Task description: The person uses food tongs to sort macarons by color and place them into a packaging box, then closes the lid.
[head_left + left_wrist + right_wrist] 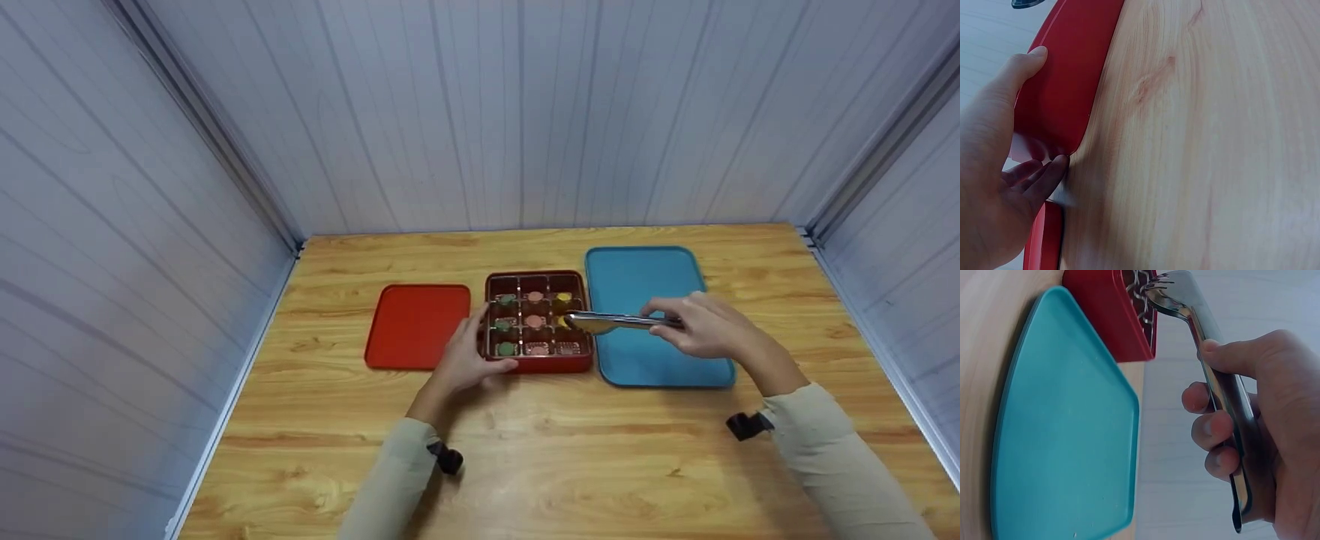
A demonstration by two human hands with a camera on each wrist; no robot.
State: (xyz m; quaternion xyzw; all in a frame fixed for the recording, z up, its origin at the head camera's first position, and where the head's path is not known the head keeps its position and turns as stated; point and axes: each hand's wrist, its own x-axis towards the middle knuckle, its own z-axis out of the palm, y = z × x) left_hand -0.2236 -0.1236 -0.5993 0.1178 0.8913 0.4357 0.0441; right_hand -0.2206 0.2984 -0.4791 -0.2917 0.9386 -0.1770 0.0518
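Note:
A dark red box [555,365] with a clear divided insert stands between two trays. Green round pieces [506,349] fill its left column; pink round pieces [535,322] sit in the back and middle of the centre column. On the right are yellow round pieces [564,298] in the back and middle. My left hand [465,358] grips the box's near left corner, thumb on the front wall and fingers along the left side. My right hand [701,326] holds metal tongs [622,320] by the handle. Their fork-like tips overlap the middle-right compartment, at the yellow piece there.
To the left lies a red tray or lid [416,326], flat on the wooden table [585,465]. A blue tray [649,277] lies close against the box's right side, under the tongs and right hand. Pale panel walls [517,112] enclose the back and sides.

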